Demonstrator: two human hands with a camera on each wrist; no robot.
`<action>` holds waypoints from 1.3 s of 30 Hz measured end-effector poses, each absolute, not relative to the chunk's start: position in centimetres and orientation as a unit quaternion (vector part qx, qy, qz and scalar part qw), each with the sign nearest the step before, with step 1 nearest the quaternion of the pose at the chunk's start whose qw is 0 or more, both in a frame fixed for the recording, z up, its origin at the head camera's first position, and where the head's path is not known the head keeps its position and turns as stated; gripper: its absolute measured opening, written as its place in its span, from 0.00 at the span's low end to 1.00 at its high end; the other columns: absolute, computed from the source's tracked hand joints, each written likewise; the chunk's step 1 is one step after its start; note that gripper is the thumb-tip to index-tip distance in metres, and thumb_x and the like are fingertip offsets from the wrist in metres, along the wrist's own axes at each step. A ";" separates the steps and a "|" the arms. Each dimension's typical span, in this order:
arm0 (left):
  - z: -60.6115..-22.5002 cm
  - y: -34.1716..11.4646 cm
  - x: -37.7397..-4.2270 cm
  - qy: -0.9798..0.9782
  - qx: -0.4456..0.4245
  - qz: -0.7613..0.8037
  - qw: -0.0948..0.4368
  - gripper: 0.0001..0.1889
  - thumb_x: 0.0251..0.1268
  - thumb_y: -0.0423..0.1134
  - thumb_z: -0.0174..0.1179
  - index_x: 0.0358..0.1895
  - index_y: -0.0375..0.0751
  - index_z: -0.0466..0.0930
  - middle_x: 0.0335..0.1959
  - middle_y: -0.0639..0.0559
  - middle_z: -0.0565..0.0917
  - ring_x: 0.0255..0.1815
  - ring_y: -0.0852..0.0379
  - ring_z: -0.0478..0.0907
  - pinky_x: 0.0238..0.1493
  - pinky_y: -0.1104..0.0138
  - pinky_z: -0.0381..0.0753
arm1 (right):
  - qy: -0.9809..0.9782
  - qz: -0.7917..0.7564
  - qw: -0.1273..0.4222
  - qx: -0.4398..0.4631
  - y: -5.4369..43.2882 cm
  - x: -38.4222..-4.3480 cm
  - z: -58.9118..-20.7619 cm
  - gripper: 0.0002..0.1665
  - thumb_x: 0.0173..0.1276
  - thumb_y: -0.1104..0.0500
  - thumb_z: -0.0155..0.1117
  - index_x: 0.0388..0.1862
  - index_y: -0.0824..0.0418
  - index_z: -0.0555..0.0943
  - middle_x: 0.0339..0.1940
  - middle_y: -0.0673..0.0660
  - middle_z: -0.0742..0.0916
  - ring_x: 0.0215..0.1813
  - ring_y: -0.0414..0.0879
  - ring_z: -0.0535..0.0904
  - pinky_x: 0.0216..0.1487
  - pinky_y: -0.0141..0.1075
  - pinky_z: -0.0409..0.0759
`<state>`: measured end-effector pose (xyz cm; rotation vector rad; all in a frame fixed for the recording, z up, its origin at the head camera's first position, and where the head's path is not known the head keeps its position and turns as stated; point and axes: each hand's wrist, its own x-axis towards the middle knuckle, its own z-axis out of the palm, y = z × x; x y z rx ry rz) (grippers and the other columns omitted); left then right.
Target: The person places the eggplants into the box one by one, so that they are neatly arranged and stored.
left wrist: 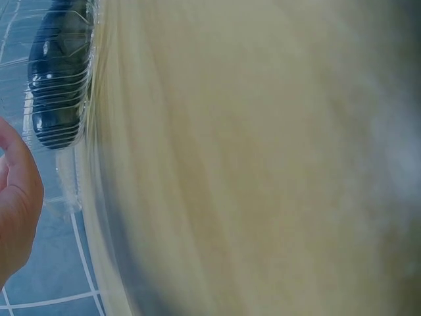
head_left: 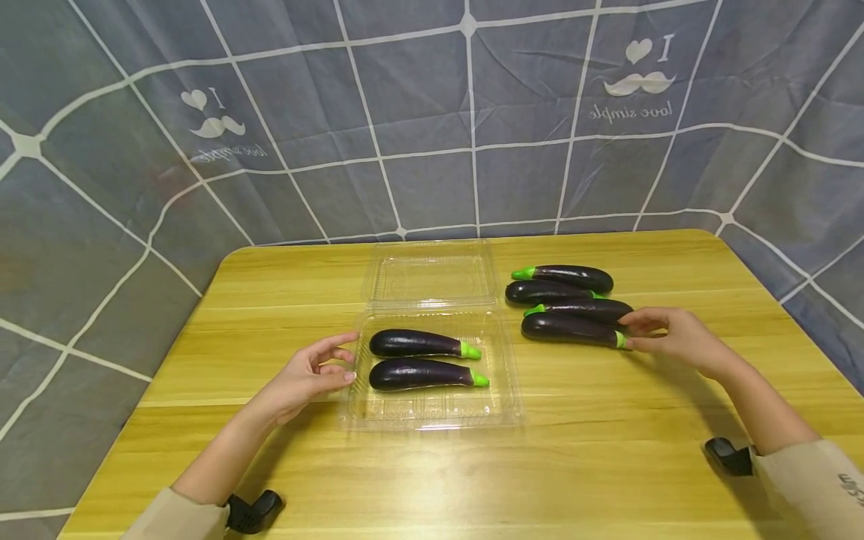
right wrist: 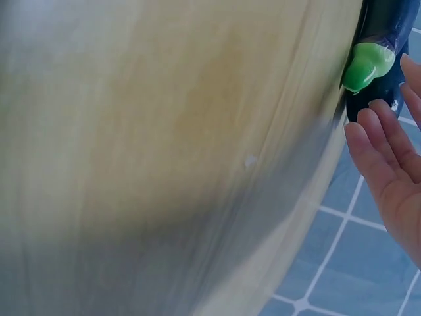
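Observation:
Two dark purple eggplants with green stems lie side by side in a clear plastic clamshell box: the far eggplant (head_left: 415,343) and the near eggplant (head_left: 418,374). My left hand (head_left: 313,379) is at the left wall of the box (head_left: 432,420), fingers loosely bent and holding nothing. To the right, several more eggplants lie in a stack of rows on the table. My right hand (head_left: 671,337) is at the stem end of the nearest one (head_left: 570,328), thumb and fingers spread around that green tip. In the right wrist view its fingers (right wrist: 378,148) look nearly straight beside the stem.
The box's lid (head_left: 432,277) lies folded back flat behind it. Beyond the far edge of the wooden table (head_left: 445,487) hangs a grey checked curtain (head_left: 418,112). Black cameras (head_left: 253,514) are strapped at both wrists.

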<state>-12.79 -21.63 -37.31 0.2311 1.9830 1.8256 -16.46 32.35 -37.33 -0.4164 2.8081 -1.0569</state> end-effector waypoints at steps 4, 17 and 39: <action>-37.4 -21.7 -12.8 0.715 0.086 0.660 0.216 0.36 0.60 0.27 0.59 0.70 0.30 0.52 0.48 0.42 0.68 0.35 0.64 0.76 0.40 0.72 0.80 | 0.925 -0.348 0.058 -0.139 32.3 -16.5 -37.6 0.22 0.60 0.57 0.68 0.50 0.67 0.79 0.43 0.62 0.84 0.39 0.31 0.75 0.37 0.30 0.78; -37.4 -21.6 -12.7 0.716 0.086 0.659 0.213 0.36 0.60 0.27 0.59 0.70 0.30 0.53 0.47 0.42 0.68 0.35 0.63 0.75 0.39 0.73 0.79 | 0.924 -0.345 0.061 -0.153 31.7 -16.6 -38.2 0.22 0.59 0.58 0.69 0.50 0.67 0.80 0.44 0.61 0.84 0.41 0.39 0.78 0.38 0.29 0.77; -37.3 -21.7 -12.8 0.716 0.088 0.658 0.217 0.36 0.60 0.27 0.58 0.70 0.30 0.52 0.47 0.45 0.69 0.36 0.63 0.76 0.41 0.71 0.80 | 0.920 -0.341 0.087 -0.171 30.6 -16.7 -38.0 0.22 0.59 0.57 0.69 0.50 0.67 0.80 0.43 0.59 0.84 0.43 0.45 0.78 0.41 0.31 0.78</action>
